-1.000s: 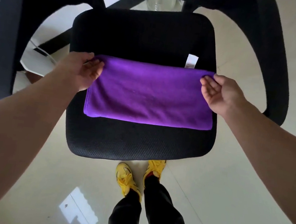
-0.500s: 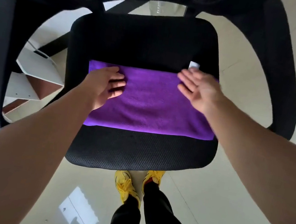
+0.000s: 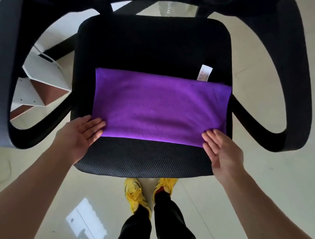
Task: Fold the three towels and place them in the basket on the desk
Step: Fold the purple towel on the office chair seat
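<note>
purple towel (image 3: 159, 109) is laid folded on the office chair seat (image 3: 154, 42) | left hand (image 3: 82, 130) and right hand (image 3: 221, 148) are pressed flat on its near corners, fingers straight, nothing gripped | judged soft, light, limp; best pinched at the corners | basket not seen

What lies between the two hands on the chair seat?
Only the purple towel: its near edge spans the gap from the left hand to the right hand, lying flat on the black chair seat. The head view shows it.
</note>
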A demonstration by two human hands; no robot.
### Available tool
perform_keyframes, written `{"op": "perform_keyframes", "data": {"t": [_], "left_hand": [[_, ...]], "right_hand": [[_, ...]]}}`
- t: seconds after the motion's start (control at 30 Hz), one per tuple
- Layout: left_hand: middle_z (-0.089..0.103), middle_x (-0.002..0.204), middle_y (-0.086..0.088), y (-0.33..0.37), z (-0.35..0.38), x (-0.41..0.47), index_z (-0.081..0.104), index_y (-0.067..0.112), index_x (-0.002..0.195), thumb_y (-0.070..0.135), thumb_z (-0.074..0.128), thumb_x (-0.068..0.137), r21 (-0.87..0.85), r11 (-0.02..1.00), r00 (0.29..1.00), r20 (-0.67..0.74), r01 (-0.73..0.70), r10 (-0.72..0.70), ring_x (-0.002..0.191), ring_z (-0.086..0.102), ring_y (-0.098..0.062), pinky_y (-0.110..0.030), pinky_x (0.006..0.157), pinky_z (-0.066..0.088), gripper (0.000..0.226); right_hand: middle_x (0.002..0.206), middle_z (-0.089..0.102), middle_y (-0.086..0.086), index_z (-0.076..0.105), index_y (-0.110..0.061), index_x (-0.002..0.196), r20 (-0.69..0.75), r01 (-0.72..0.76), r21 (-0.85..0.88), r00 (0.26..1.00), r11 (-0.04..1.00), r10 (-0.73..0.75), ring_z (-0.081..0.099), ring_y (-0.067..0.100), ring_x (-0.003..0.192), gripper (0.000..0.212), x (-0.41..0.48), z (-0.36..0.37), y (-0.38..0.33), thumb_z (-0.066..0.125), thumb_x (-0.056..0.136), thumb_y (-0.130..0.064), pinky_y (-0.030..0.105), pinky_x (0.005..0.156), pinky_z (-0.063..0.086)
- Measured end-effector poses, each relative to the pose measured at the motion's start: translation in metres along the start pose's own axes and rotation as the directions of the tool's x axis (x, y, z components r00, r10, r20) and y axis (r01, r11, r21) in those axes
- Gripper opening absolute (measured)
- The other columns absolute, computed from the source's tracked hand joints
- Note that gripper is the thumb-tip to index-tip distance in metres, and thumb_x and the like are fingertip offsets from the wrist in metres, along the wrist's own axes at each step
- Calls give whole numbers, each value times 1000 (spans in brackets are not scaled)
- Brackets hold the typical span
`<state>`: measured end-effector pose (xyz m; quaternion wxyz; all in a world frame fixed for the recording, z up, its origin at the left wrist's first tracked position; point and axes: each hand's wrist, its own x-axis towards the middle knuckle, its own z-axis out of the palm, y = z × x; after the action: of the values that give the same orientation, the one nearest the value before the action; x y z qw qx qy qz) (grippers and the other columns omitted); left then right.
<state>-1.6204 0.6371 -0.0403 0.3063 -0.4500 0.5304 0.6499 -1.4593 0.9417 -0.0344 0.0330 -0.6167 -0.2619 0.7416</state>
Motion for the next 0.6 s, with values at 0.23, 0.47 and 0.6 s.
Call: {"op": "perform_keyframes", "data": {"t": [0.23, 0.47, 0.6], "left_hand": [[69, 73, -11, -9, -6, -23, 65, 14, 78, 1, 61, 84, 687, 616, 874, 58, -386, 483, 65, 69, -21, -34, 68, 54, 15], [65, 78, -8, -24, 28, -25, 68, 13, 79, 15, 63, 84, 866, -195, 612, 469, -460, 636, 73, 62, -35, -37, 59, 48, 8], [62, 113, -12, -24, 90, -24, 67, 9, 109, 18, 78, 71, 453, -617, 288, 890, -643, 354, 104, 57, -35, -44, 79, 50, 40]], "right_hand": [[85, 69, 11, 65, -2, 102, -165, 141, -510, 952, 848, -257, 68, 15, 74, 17, -1, -19, -11, 56, 95, -13, 30, 72, 56], [99, 68, 0, 63, -14, 113, -22, 262, -866, 831, 425, -556, 64, 18, 93, 51, 7, -6, -3, 77, 75, -45, 33, 86, 49], [117, 64, 8, 57, -8, 123, 33, 330, -873, 774, 358, -632, 60, 25, 109, 53, 18, 20, -11, 65, 86, -45, 32, 93, 42]]}}
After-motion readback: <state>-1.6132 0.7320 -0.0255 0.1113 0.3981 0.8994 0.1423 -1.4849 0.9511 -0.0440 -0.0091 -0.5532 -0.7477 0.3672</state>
